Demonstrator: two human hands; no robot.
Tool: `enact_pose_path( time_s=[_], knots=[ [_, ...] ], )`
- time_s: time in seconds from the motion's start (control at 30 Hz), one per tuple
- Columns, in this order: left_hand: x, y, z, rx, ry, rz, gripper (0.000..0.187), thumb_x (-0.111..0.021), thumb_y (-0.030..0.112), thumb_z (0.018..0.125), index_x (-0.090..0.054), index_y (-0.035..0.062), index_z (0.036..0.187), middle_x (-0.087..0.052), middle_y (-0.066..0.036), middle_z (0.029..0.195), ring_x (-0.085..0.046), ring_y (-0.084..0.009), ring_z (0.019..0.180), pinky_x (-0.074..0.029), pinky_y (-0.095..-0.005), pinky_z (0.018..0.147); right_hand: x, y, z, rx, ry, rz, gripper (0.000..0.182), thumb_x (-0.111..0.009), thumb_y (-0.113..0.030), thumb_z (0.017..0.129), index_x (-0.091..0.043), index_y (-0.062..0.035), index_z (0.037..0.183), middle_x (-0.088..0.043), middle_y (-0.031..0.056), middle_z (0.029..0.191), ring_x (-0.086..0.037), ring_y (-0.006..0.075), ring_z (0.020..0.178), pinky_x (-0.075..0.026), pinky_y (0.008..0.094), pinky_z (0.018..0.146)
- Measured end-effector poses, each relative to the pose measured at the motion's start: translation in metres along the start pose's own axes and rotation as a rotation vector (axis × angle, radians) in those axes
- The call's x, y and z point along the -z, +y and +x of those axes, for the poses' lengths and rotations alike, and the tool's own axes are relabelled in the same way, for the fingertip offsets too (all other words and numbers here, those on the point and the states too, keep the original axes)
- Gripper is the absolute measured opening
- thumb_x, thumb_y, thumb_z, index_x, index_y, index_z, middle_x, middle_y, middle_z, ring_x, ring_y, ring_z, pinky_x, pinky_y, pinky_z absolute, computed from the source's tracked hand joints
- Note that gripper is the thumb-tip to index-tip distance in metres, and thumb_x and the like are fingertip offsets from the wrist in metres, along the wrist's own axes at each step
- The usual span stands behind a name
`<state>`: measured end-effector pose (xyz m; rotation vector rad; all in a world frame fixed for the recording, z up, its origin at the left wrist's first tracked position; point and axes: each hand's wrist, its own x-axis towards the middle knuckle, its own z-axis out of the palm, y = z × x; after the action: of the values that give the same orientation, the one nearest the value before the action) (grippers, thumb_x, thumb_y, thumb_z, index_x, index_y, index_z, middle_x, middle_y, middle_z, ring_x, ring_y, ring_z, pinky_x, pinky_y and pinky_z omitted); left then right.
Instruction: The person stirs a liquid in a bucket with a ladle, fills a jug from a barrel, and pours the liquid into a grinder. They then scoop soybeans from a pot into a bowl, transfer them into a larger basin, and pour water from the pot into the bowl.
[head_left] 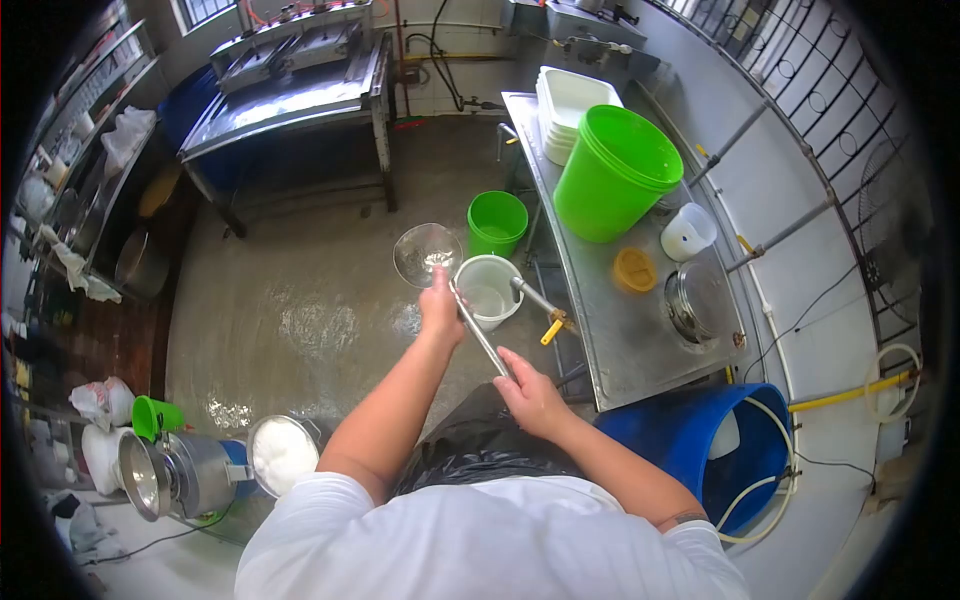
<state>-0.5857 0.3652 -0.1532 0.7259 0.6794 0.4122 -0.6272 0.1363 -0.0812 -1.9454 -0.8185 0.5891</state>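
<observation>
A slim metal rod [482,333] slants between my two hands. My left hand [438,308] is closed at its upper end, thumb pointing up. Lower down, my right hand [530,393] wraps its fingers round the other end. Just beyond my left hand is a round, see-through bowl-shaped piece [427,250] with a bright glint; I cannot tell whether it joins the rod. Close to the right of the rod's upper end stands a white bucket [487,308] under a grey pipe with a yellow-handled tap [551,331]. A green bucket [497,222] stands behind it.
On the right, a steel counter [620,340] carries a tall green bucket [615,175], stacked white tubs [572,95] and a white jug [688,232]. A blue barrel [650,435] is below. At left are a steel machine [195,475] and a pot of white contents [283,455]. Wet floor [270,290] lies ahead.
</observation>
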Motion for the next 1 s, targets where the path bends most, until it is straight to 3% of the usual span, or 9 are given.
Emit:
enact_pose_path(
  time_s=[0.17,0.43,0.53,0.6,0.67,0.73,0.8,0.93,1.0],
  knots=[
    [0.015,0.036,0.022,0.034,0.296,-0.136,0.034,-0.065,0.041,0.103,-0.061,0.0095,0.091,-0.052,-0.001,0.066,-0.045,-0.0135,0.049,-0.039,-0.0329,0.044,0.000,-0.002,0.003,0.181,0.055,-0.195,0.055,-0.060,-0.023,0.101,-0.047,0.0007,0.149,-0.067,0.0295,0.117,-0.068,0.0480,0.100,-0.055,0.0478,0.087],
    [0.037,0.065,0.034,-0.619,0.403,0.564,0.042,-0.064,0.041,0.103,-0.056,0.0009,0.111,-0.061,-0.009,0.084,-0.055,-0.0138,0.048,-0.043,-0.0287,0.038,0.060,0.003,0.002,0.507,0.224,-0.718,0.053,-0.064,-0.015,0.095,-0.053,-0.0027,0.145,-0.062,0.0119,0.085,-0.067,0.0292,0.072,-0.055,0.0413,0.060],
    [0.010,0.040,0.031,-0.762,0.305,0.255,0.021,-0.048,0.023,0.109,-0.054,0.0026,0.112,-0.061,-0.009,0.090,-0.058,-0.0164,0.056,-0.045,-0.0304,0.042,0.086,0.015,0.001,0.623,0.350,-0.853,0.055,-0.063,-0.012,0.089,-0.057,-0.0083,0.143,-0.056,0.0055,0.082,-0.060,0.0207,0.067,-0.052,0.0343,0.057],
    [0.025,-0.002,0.051,-0.531,0.214,0.517,0.018,-0.044,0.014,0.107,-0.058,0.0026,0.106,-0.064,-0.012,0.094,-0.063,-0.0257,0.076,-0.055,-0.0400,0.065,0.111,0.022,-0.001,0.693,0.421,-0.883,0.053,-0.063,-0.012,0.089,-0.061,-0.0140,0.142,-0.055,0.0027,0.081,-0.057,0.0177,0.067,-0.050,0.0312,0.055],
    [-0.002,-0.007,0.003,-0.861,-0.344,1.393,0.022,-0.056,0.020,0.101,-0.064,-0.0004,0.101,-0.069,-0.020,0.094,-0.067,-0.0396,0.084,-0.055,-0.0498,0.073,0.149,0.032,-0.011,0.618,0.496,-0.938,0.053,-0.062,-0.012,0.089,-0.061,-0.0146,0.142,-0.055,0.0026,0.081,-0.057,0.0178,0.066,-0.049,0.0314,0.055],
    [-0.010,-0.014,-0.038,-0.555,-0.638,1.833,0.021,-0.059,0.017,0.096,-0.069,0.0000,0.104,-0.069,-0.024,0.107,-0.066,-0.0452,0.102,-0.052,-0.0542,0.091,0.198,0.047,-0.027,0.492,0.610,-0.996,0.055,-0.064,-0.010,0.089,-0.061,-0.0160,0.143,-0.056,0.0029,0.082,-0.058,0.0191,0.065,-0.050,0.0323,0.056],
    [0.027,-0.034,-0.064,-0.675,-0.427,1.817,0.020,-0.061,0.014,0.092,-0.072,0.0025,0.103,-0.070,-0.027,0.104,-0.066,-0.0432,0.107,-0.052,-0.0520,0.096,0.259,0.064,-0.055,0.386,0.753,-1.063,0.056,-0.066,-0.009,0.089,-0.061,-0.0153,0.144,-0.058,0.0037,0.083,-0.060,0.0207,0.066,-0.051,0.0343,0.056],
    [0.133,-0.068,-0.056,-0.016,-0.170,1.695,0.022,-0.061,0.016,0.094,-0.075,0.0026,0.103,-0.071,-0.028,0.102,-0.068,-0.0463,0.102,-0.053,-0.0517,0.093,0.361,0.081,-0.095,-0.028,0.916,-1.023,0.050,-0.064,-0.016,0.098,-0.056,-0.0121,0.147,-0.061,0.0126,0.089,-0.066,0.0339,0.072,-0.055,0.0461,0.063],
    [0.145,-0.074,-0.066,0.003,-0.086,1.691,0.024,-0.062,0.019,0.095,-0.075,0.0019,0.105,-0.071,-0.029,0.102,-0.068,-0.0464,0.101,-0.053,-0.0518,0.092,0.409,0.103,-0.083,-0.199,0.908,-1.063,0.046,-0.061,-0.016,0.099,-0.057,-0.0138,0.145,-0.065,0.0167,0.095,-0.067,0.0403,0.081,-0.055,0.0509,0.072]
  ],
)
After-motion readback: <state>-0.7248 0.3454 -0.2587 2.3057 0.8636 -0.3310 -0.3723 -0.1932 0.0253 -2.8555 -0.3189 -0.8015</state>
